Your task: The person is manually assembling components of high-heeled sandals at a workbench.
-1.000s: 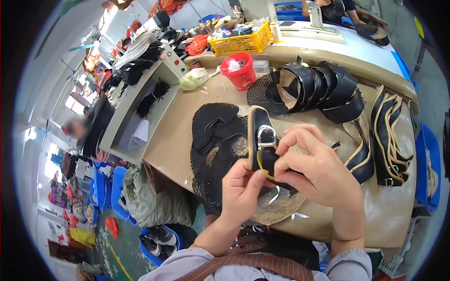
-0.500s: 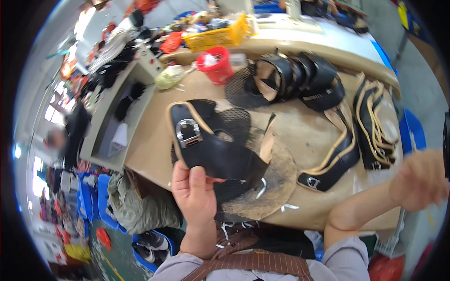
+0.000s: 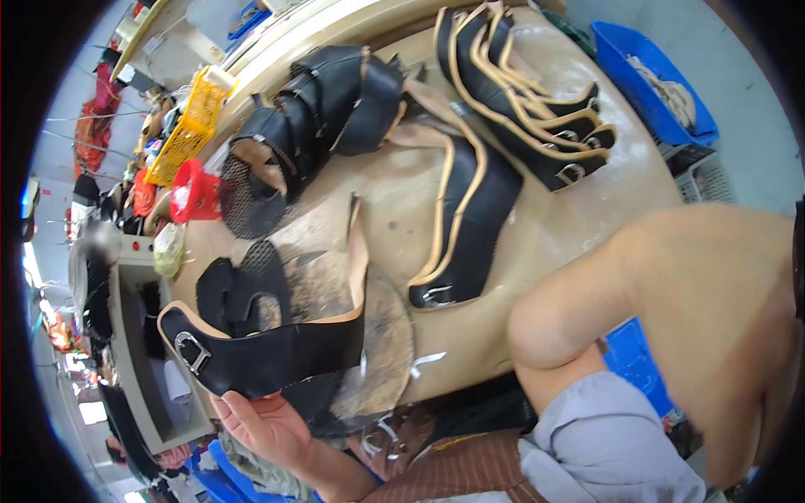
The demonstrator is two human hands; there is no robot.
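Now the left hand [image 3: 268, 423] is gripping a black leather strap [image 3: 268, 356] with a metal buckle [image 3: 191, 352] from below, fingers curled under it, at the near edge of the workbench [image 3: 537, 243]. Right arm is raised beside the workbench; its hand is out of frame, fingers untellable.

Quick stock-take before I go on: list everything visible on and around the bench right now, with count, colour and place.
Buckled strap piece: one, black with tan edge, held in the left hand at the near bench edge.
Strap piece: one, black with tan trim, flat at bench centre.
Strap stack: several, black and tan, far right of the bench.
Curved pieces: several, black, far centre.
Mesh pieces: a few, black, left of centre.
Cup: one, red, far left.
Basket: one, yellow, far left.
Bin: one, blue, right of the bench.
Left hand: under the buckled piece.
Right hand: out of view; only the arm shows.
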